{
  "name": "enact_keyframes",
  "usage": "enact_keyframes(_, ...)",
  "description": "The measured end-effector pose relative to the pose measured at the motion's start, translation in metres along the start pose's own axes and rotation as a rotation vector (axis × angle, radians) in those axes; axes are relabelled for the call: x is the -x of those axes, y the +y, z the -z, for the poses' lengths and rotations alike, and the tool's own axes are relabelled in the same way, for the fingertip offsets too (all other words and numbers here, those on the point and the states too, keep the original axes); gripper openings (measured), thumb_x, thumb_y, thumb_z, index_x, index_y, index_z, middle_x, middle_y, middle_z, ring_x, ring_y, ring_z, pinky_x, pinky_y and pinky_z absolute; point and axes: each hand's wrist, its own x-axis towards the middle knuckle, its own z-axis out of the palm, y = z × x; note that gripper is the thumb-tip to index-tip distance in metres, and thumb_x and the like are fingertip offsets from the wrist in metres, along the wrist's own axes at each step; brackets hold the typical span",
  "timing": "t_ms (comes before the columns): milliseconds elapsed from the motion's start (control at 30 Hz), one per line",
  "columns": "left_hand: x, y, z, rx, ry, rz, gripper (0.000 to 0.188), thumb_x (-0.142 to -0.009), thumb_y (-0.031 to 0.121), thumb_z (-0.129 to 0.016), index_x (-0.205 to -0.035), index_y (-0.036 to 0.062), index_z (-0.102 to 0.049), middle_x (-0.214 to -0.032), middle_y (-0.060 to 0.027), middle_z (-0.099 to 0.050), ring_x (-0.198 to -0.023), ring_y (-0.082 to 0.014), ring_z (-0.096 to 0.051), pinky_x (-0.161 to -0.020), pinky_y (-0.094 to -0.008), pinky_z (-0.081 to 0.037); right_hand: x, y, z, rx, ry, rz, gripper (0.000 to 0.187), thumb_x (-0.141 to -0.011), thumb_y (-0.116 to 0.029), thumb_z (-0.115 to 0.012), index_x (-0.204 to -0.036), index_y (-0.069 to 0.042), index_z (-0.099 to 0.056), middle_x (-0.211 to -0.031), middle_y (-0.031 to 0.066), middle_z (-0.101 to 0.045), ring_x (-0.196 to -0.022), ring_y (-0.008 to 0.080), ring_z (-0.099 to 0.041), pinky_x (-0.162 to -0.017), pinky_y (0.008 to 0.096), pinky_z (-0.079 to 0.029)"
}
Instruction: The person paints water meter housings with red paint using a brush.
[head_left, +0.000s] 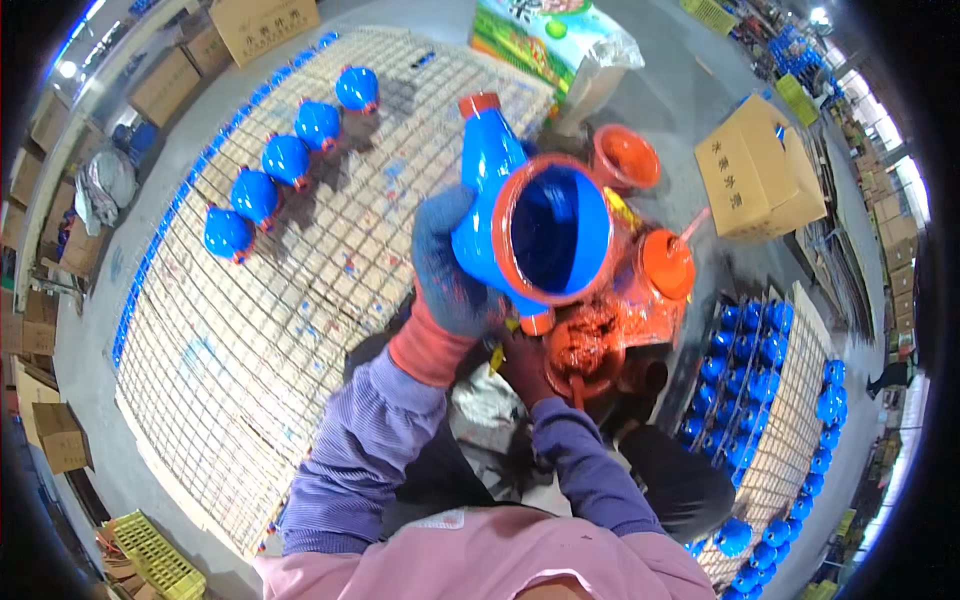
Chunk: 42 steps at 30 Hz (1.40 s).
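My left hand (pixel 447 262), in a grey and red work glove, is closed around a glossy blue pipe fitting (pixel 488 160). The fitting is hollow, and its wide round mouth with a wet-looking orange-red rim faces up toward me. Two narrower ends, one at the top and one at the bottom, are orange-red too. Below the fitting, my right hand (pixel 527 368) reaches in beside a pot of thick orange-red paint (pixel 584 350). Its glove looks dark red, and its fingers are hidden, so I cannot see what they hold.
Further right stand an orange-red can (pixel 668 264) with a stick and an orange-red bowl (pixel 627 157). A wire-mesh rack (pixel 240 360) at left carries several blue parts (pixel 286 160). Another rack at right holds blue parts (pixel 735 385). A cardboard box (pixel 758 170) stands at far right.
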Motion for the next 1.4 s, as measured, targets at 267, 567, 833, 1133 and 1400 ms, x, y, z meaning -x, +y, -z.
enact_keyframes(267, 0.007, -0.013, 0.007, -0.053, -0.064, -0.014, 0.067, -0.081, 0.017, -0.078, -0.137, 0.0099, -0.043, -0.142, -0.0149, -0.047, -0.126, -0.0293, -0.053, -0.103, -0.0469, -0.048, 0.037, 0.002, 0.082, -0.624, 0.081, -0.312, 0.052, -0.074, -0.019, -0.079, -0.121, -0.01, -0.058, -0.11, 0.0128, -0.062, -0.106, 0.029, -0.061, -0.092, 0.0424, -0.049)
enact_keyframes(567, -0.01, -0.046, 0.008, -1.165, -0.507, -0.815, 0.092, -0.067, 0.019, -0.09, -0.139, 0.0035, -0.035, -0.139, -0.0179, -0.048, -0.121, -0.0307, -0.057, -0.1, -0.047, -0.052, 0.117, 0.022, 0.319, -0.894, 0.945, -0.212, 0.05, -0.082, -0.015, -0.068, -0.13, -0.003, -0.054, -0.118, 0.0107, -0.061, -0.111, 0.026, -0.059, -0.1, 0.0408, -0.046)
enact_keyframes(833, -0.03, -0.073, -0.019, -0.413, -0.014, -0.069, 0.05, -0.103, 0.045, -0.033, -0.127, 0.0061, -0.055, -0.111, -0.0109, -0.067, -0.101, -0.0234, -0.067, -0.087, -0.0397, -0.059, 0.083, -0.045, 0.336, -1.275, 1.207, -0.058, 0.07, -0.078, -0.018, -0.069, -0.141, -0.002, -0.041, -0.139, 0.0149, -0.048, -0.125, 0.0294, -0.051, -0.109, 0.0457, -0.038)
enact_keyframes(1133, -0.037, -0.068, -0.026, -0.17, -0.085, -0.043, 0.053, -0.098, 0.054, -0.045, -0.127, 0.0108, -0.053, -0.115, -0.0095, -0.064, -0.095, -0.0254, -0.068, -0.072, -0.0438, -0.062, 0.04, -0.092, 0.339, -0.638, 1.016, 0.142, 0.079, -0.074, -0.008, -0.076, -0.143, 0.003, -0.04, -0.143, 0.0132, -0.043, -0.13, 0.0256, -0.043, -0.111, 0.0386, -0.033)
enact_keyframes(1400, -0.033, -0.069, -0.028, -0.197, -0.03, 0.011, 0.053, -0.097, 0.054, -0.046, -0.126, 0.0105, -0.053, -0.114, -0.0089, -0.064, -0.094, -0.0256, -0.069, -0.071, -0.0444, -0.062, 0.027, -0.101, 0.337, -1.277, 1.022, -0.044, 0.08, -0.073, 0.005, -0.075, -0.144, -0.001, -0.038, -0.128, 0.0072, -0.047, -0.113, 0.0156, -0.052, -0.095, 0.0306, -0.048)
